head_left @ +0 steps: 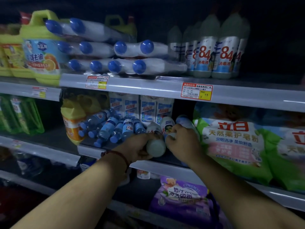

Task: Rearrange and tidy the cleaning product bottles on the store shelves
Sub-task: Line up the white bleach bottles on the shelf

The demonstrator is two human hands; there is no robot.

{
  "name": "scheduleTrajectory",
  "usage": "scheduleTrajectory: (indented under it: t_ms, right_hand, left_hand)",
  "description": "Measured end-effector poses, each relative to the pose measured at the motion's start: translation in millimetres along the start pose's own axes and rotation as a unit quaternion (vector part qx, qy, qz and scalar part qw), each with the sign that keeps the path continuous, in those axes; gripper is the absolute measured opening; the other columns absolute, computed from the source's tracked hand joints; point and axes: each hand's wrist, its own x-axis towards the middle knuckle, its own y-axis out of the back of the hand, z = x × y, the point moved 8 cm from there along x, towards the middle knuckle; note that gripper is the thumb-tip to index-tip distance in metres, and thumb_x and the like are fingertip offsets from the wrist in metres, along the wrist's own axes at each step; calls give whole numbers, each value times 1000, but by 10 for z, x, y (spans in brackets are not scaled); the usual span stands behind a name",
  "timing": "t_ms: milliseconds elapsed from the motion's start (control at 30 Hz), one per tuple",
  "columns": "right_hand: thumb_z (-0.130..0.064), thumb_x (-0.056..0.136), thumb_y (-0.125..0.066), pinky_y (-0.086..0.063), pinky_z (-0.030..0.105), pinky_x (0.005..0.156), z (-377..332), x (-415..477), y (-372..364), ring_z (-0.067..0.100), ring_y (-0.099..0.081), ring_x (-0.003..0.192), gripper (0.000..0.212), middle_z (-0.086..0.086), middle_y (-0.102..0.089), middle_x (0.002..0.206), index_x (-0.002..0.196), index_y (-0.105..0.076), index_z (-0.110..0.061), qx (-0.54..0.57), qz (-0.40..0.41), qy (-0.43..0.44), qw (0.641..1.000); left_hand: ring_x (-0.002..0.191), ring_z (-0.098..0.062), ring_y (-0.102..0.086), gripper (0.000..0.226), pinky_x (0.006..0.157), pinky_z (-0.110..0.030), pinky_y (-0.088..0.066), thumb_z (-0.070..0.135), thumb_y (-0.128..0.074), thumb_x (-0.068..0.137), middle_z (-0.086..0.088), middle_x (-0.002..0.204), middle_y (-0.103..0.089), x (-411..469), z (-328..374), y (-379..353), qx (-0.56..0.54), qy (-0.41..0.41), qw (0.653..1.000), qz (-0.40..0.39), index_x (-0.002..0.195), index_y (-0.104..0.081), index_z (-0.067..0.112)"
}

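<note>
The grey metal store shelving [148, 87] is looking only part tidied. On its top shelf the pale grey-green plastic disinfectant bottles marked 84 [221, 52] are standing upright in rows, which reads as finished, while the shrink-wrapped packs of white bottles with blue caps [125, 52] are lying stacked on their sides beside them.

The middle shelf is where work is going on. A heap of small clear plastic bottles with blue caps [112, 128] is lying tumbled and probably waiting its turn. Just right of it, three bottles are lying flat. The left hand [138, 149] is curling its fingers round the first pale white bottle [156, 144] at the shelf's front edge. The right hand [183, 141] is gripping the near end of the second pale white bottle [167, 125]. The third pale white bottle [184, 122] is lying loose by the right hand.

The big green and white soft bags of washing powder [234, 146] are crowding the right side and touching that third bottle, so standing room is looking tight. A yellow and orange plastic jug [72, 123] is bounding the heap on the left, and a purple soft bag [181, 195] is sitting on the shelf below.
</note>
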Motion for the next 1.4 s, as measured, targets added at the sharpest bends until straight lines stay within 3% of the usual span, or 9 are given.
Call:
scheduleTrajectory:
  t_ms: [100,167,233,300,500,733,933,1133,1400]
  right_hand:
    - [-24,90,-56,-54,39,62,-25,32,-71,33,-62,67,22,17,-64,72,80,-59,-4,37,-18,-28,999]
    - [-39,89,-51,-57,45,64,-60,52,-150,32,-64,64,35,14,-66,68,77,-63,-9,93,-36,-67,993]
    - [-63,83,-39,-60,48,67,-70,56,-248,34,-68,67,57,13,-70,70,78,-68,-14,143,-62,-125,980]
    - [-69,83,-42,-61,48,69,-100,20,-329,33,-71,68,62,13,-72,71,77,-71,-15,173,-91,-165,967]
    - [-51,90,-65,-64,47,68,-58,-117,-538,29,-73,83,34,10,-74,92,89,-72,-17,305,-169,-253,902]
    - [-38,92,-69,-60,54,80,78,-56,-448,32,-73,89,33,14,-75,95,89,-72,-5,383,-125,-277,873]
    - [-25,93,-69,-62,43,81,64,-185,-366,32,-73,95,29,21,-74,102,99,-69,3,414,-166,-268,854]
    - [-17,92,-70,-59,32,65,-53,-300,-87,28,-75,90,24,17,-75,101,105,-68,3,429,-206,-257,841]
    - [-11,86,-76,-61,33,70,-222,-727,290,24,-75,85,18,17,-76,96,97,-68,0,411,-259,-222,845]
  left_hand:
    - [82,-26,-75,51,64,-34,-62,20,-85,77,-15,98,-77,-103,126,106,-18,-58,998,25,120,-64,3]
    - [79,-24,-77,49,58,-30,-60,14,-86,76,-16,99,-77,-171,219,147,-25,-100,994,26,119,-65,0]
    - [86,-25,-76,37,65,-31,-62,8,-84,77,-16,101,-77,-237,287,166,-10,-135,991,17,111,-71,0]
    - [90,-26,-76,31,72,-31,-62,4,-83,76,-15,99,-77,-306,324,171,15,-164,986,3,105,-75,1]
    - [89,-22,-75,37,66,-26,-58,-2,-86,71,-11,100,-78,-343,275,219,41,-188,981,-13,105,-74,1]
    - [105,-32,-72,39,97,-50,-55,16,-77,87,-16,112,-75,-386,166,149,-18,-132,989,-63,121,-65,2]
    - [97,-33,-74,30,90,-50,-58,6,-77,84,-17,105,-76,-449,167,116,-43,-140,987,-62,112,-69,1]
    - [97,-34,-74,42,82,-45,-62,4,-78,83,-21,107,-75,-691,183,44,-18,-137,988,-72,121,-63,-6]
    - [90,-33,-75,43,79,-45,-62,-3,-80,78,-20,100,-76,-1245,53,-55,60,-126,987,-80,117,-63,-6]
